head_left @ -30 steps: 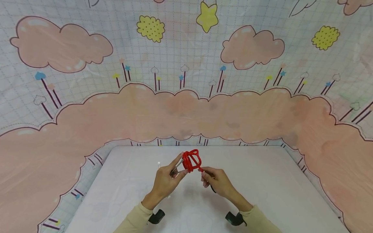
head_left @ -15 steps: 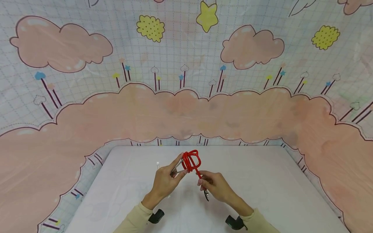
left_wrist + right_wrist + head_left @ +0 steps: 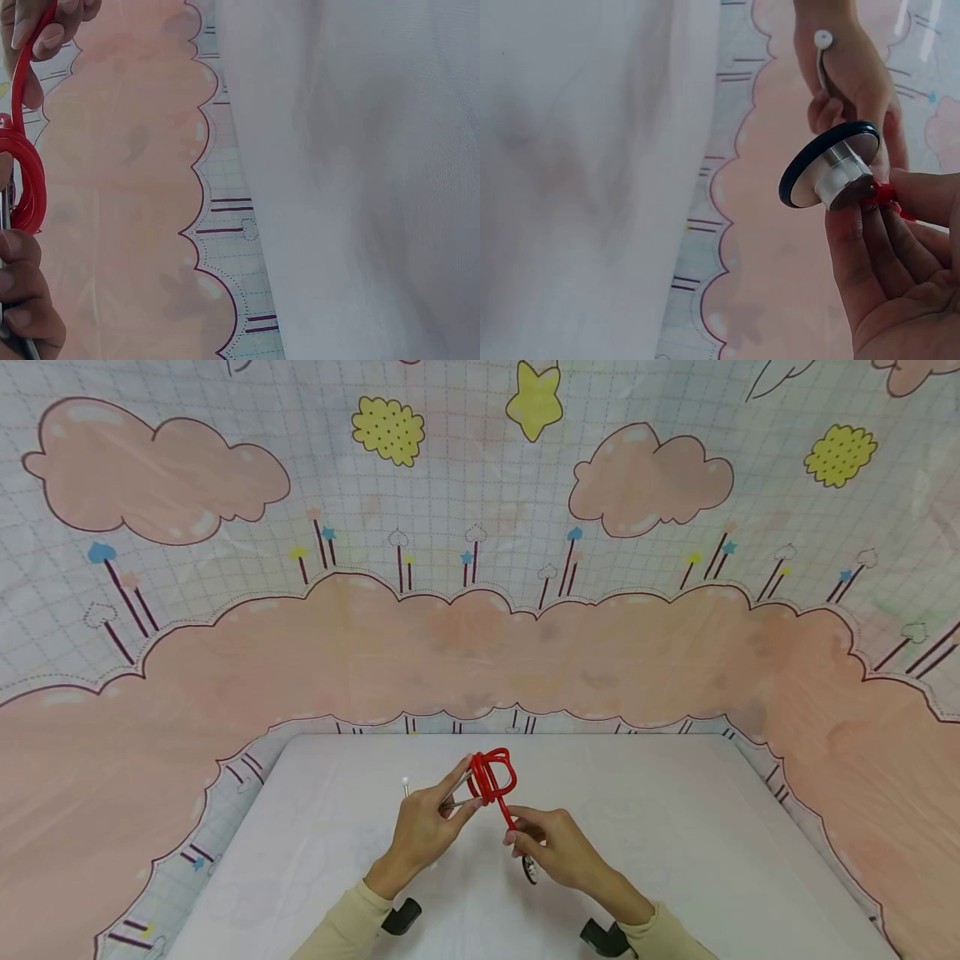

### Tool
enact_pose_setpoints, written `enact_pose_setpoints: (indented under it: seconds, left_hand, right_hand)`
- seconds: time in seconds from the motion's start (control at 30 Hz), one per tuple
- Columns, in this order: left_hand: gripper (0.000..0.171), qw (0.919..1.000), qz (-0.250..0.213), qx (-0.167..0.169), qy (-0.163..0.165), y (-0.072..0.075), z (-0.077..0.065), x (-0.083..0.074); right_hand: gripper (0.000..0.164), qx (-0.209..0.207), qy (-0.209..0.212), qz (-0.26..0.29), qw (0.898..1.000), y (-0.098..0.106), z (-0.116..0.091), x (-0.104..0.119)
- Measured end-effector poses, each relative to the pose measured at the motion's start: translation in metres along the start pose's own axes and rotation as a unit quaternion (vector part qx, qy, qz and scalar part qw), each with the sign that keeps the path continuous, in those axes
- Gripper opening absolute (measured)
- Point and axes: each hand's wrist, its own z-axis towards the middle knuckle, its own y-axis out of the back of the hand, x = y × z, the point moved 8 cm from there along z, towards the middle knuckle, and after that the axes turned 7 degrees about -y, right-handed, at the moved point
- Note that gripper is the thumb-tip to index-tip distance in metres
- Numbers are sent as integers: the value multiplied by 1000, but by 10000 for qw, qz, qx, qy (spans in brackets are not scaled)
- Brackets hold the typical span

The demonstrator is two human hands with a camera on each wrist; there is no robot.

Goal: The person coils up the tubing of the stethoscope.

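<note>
Lower and nearer the body than a second ago, the right hand (image 3: 558,852) had drawn the free end of the red tube (image 3: 485,783) down from its coil, while the left hand (image 3: 422,831) had stayed almost where it was. That tube belonged to a stethoscope, held in the air over the white table (image 3: 675,827) between the two hands. Thumb and fingers of the left hand pinched the looped coil together with the metal prongs (image 3: 457,786), its other fingers curled round the metal. One white ear tip (image 3: 823,39) (a small knob on a bent stem) stuck out past the back of that hand. Thumb and fingertips of the right hand pinched the tube close to the round metal head (image 3: 832,166), whose dark rim sat tilted just beside the fingers in the right wrist view; from the head view it hung below them. A short straight run of tube joined the coil to the right hand's grip. Pale sleeves (image 3: 345,922) covered both forearms, with a black wrist camera (image 3: 402,917) on each. Behind the table spread a cloth (image 3: 480,652) printed with pink clouds and yellow shapes.
</note>
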Motion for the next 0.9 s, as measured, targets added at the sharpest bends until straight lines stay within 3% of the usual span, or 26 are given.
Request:
enact_pose_setpoints:
  seconds: [0.37, 0.6, 0.9]
  left_hand:
    - [65, 9999, 122, -8, -57, -2, -1, 3]
    - [63, 9998, 142, 51, -101, -4, -2, 3]
    - [63, 9998, 38, 175, -35, -6, -3, 0]
  right_hand:
    - [45, -233, 20, 524, 9984, 3, -1, 2]
    - [22, -27, 232, 728, 9971, 3, -1, 9]
    - [29, 334, 317, 1007, 9938, 1, 1, 12]
